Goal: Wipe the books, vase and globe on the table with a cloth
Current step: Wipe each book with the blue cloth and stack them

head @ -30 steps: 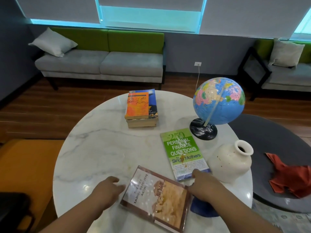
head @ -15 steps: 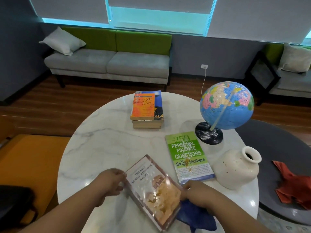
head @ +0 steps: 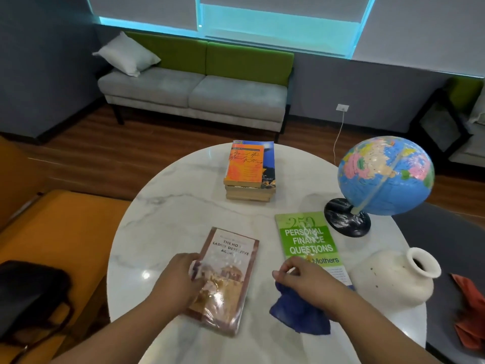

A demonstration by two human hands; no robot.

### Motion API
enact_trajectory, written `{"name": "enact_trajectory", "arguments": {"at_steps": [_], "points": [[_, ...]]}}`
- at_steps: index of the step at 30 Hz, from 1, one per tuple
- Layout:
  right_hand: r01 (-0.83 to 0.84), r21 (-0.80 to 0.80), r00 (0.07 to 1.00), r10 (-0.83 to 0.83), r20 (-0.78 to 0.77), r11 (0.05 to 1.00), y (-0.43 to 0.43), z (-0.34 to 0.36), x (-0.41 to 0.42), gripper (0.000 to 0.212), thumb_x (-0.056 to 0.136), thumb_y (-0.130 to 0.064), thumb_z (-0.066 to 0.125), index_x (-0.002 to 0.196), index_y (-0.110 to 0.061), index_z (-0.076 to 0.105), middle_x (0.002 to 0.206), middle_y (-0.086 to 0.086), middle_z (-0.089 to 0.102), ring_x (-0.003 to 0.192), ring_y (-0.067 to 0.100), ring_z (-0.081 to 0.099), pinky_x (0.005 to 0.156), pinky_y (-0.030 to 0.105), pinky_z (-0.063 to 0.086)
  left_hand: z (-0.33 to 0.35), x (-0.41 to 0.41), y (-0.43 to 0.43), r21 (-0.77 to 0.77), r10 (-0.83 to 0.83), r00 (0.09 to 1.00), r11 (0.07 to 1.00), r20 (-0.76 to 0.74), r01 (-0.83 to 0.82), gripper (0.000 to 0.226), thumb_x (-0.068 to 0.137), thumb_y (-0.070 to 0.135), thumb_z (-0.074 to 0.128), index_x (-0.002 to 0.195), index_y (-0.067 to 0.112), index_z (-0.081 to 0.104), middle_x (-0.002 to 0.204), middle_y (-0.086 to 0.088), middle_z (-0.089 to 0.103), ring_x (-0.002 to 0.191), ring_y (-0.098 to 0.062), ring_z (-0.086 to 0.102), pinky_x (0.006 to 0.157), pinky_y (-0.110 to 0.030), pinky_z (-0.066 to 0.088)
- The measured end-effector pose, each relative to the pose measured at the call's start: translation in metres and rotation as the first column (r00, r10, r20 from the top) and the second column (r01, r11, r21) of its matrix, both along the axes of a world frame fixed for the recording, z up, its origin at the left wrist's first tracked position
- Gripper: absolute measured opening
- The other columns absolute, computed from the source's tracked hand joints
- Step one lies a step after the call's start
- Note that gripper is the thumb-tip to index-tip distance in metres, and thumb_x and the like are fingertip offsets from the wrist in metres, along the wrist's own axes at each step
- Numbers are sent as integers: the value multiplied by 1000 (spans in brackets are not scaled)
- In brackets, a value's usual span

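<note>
One brown book at the front of the worktop, ready for wiping.

Gripped at its left edge by the left hand, fingers curled around that edge; placed left of the green book. Just beside it, the right hand, fingers closed in a pinch on the blue cloth, apart from the cover. Possible trouble: glossy cover, so perhaps slipping out of the grip or off the near edge under a hard wipe; also the vase, near the right forearm and easy to knock by a wide sweep. Counted: two single books, one stack of books with its number unclear, one vase, one globe, one blue cloth, one red cloth on the dark side table.
</note>
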State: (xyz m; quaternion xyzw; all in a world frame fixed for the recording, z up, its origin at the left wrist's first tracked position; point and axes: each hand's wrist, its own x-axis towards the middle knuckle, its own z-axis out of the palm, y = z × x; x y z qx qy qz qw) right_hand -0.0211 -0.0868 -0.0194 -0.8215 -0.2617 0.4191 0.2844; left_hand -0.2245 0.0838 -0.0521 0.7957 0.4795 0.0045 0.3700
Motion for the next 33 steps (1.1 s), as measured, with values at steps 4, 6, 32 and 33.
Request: {"name": "enact_trajectory", "arguments": {"at_steps": [4, 6, 32, 33], "points": [[49, 166, 984, -76, 164, 985, 27, -14, -4, 21, 77, -21, 66, 94, -30, 58, 89, -3, 63, 83, 14, 61, 70, 24, 46, -21, -32, -4, 34, -70, 987, 997, -146, 75, 83, 76, 46, 72, 146, 25, 33, 146, 6, 38, 129, -13, 43, 104, -24, 35], [-73, 169, 944, 13, 329, 983, 41, -32, -13, 32, 75, -16, 64, 104, -30, 56, 101, -6, 55, 88, 9, 55, 73, 18, 41, -23, -38, -7, 10, -130, 982, 991, -138, 133, 88, 70, 52, 74, 145, 31, 32, 139, 9, 43, 121, -11, 48, 99, -22, 39], [-536, -279, 524, 573, 631, 797, 108, -76, 3, 44, 71, -26, 72, 115, -26, 65, 111, -1, 52, 101, 24, 52, 67, 22, 39, -24, -22, 3, 167, -312, 860, 899, -403, 405, 79, 76, 44, 72, 142, 30, 30, 112, 2, 47, 100, -19, 59, 72, -27, 45], [-572, -268, 502, 589, 633, 775, 107, -79, 1, 39, 77, -28, 69, 115, -27, 65, 111, -1, 52, 103, 24, 52, 69, 23, 41, -25, -22, 4, 167, -312, 861, 899, -401, 404, 79, 76, 44, 72, 142, 31, 30, 112, 2, 47, 99, -19, 59, 72, -27, 44]]}}
